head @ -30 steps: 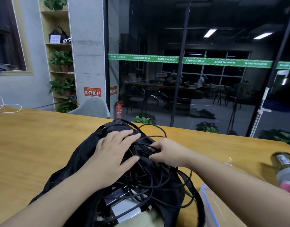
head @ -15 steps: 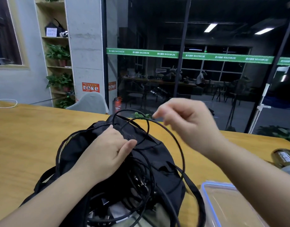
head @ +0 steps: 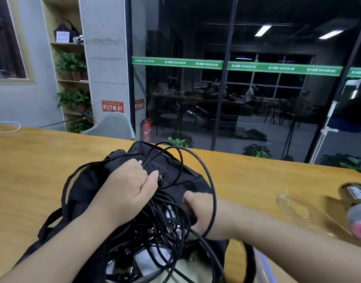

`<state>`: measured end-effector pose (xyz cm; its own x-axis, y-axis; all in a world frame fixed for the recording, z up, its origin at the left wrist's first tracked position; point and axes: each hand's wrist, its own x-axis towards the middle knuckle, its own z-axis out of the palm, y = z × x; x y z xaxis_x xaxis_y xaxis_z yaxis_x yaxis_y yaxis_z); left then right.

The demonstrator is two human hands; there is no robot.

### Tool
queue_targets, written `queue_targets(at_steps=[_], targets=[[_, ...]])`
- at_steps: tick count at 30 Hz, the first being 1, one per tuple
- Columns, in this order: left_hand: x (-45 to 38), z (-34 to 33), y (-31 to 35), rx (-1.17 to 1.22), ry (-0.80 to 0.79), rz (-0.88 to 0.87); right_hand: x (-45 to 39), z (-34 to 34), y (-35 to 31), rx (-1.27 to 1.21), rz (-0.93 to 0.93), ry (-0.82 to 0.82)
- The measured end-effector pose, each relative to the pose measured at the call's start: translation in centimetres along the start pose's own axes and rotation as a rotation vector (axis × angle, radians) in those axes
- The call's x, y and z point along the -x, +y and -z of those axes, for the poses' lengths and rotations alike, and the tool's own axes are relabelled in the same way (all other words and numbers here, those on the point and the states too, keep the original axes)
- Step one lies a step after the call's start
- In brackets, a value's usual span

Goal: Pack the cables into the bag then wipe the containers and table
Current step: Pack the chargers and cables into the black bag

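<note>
A black bag (head: 89, 186) lies open on the wooden table (head: 32, 160) in front of me, its mouth stuffed with a tangle of black cables (head: 163, 227). My left hand (head: 128, 190) sits on the bag's far flap, with fingers curled round one cable and the fabric. A long loop of that cable arcs up and over to the right. My right hand (head: 204, 211) is low at the bag's mouth, its fingers down among the cables and partly hidden, the loop lying across its wrist.
A clear plastic container (head: 263, 268) with a blue rim shows at the bottom right edge. Its clear lid (head: 294, 209) lies further right, beside a tipped bottle (head: 355, 203) with a pink part. A white cord (head: 4, 127) lies at the far left of the table.
My right hand has come down from above the bag into the cable tangle at the bag's mouth. The raised cable loop has dropped over the right wrist. The left hand still holds the flap.
</note>
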<state>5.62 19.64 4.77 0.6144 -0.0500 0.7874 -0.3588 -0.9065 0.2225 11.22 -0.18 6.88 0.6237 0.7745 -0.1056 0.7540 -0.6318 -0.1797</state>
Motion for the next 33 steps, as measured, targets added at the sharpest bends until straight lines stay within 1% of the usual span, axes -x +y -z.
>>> queue_targets(at_steps=[2,3,6,7,11,13,15,16,19,21,24,27,29,31,33], targets=[[0.2,0.2,-0.4,0.018,-0.021,0.000,-0.4,-0.6,0.2,0.042,-0.007,0.067],[0.2,0.3,-0.5,0.041,-0.037,0.008,-0.6,-0.3,0.6,0.020,-0.034,0.116],[0.0,1.2,-0.9,0.100,-0.107,0.038,-0.4,1.6,2.5,-0.133,-0.113,0.276],[-0.2,1.5,-1.0,0.100,-0.139,0.048,-0.1,2.3,3.1,-0.166,-0.133,0.304],[-1.3,2.1,-0.9,0.096,-0.318,0.021,0.1,2.7,4.4,-0.149,-0.170,0.261],[-1.8,2.0,-0.3,0.018,-0.457,0.003,-0.1,2.5,4.1,-0.133,-0.163,0.319],[-2.7,1.5,0.5,-0.182,-0.574,0.004,-0.1,2.7,3.7,-0.155,-0.152,0.365],[-3.1,1.1,0.9,-0.306,-0.601,0.023,0.1,2.9,3.5,-0.157,-0.142,0.369],[-4.3,-0.1,1.5,-0.663,-0.587,0.088,1.1,3.5,2.9,-0.188,-0.092,0.364],[-4.7,-0.7,1.4,-0.771,-0.568,0.073,1.7,3.7,2.8,-0.195,-0.068,0.337],[-5.1,-1.7,0.4,-0.833,-0.652,0.033,2.9,3.6,2.5,-0.191,-0.030,0.301],[-5.7,-2.0,0.1,-0.940,-0.669,0.070,3.8,3.5,2.0,-0.172,-0.034,0.260],[-5.8,-2.3,0.2,-0.980,-0.624,0.116,4.2,3.5,1.8,-0.170,-0.044,0.219],[-5.6,-2.9,0.1,-0.952,-0.532,0.150,4.3,3.5,1.4,-0.182,-0.041,0.194],[-5.0,-3.2,0.0,-0.878,-0.420,0.082,4.2,3.5,1.5,-0.202,-0.047,0.201]])
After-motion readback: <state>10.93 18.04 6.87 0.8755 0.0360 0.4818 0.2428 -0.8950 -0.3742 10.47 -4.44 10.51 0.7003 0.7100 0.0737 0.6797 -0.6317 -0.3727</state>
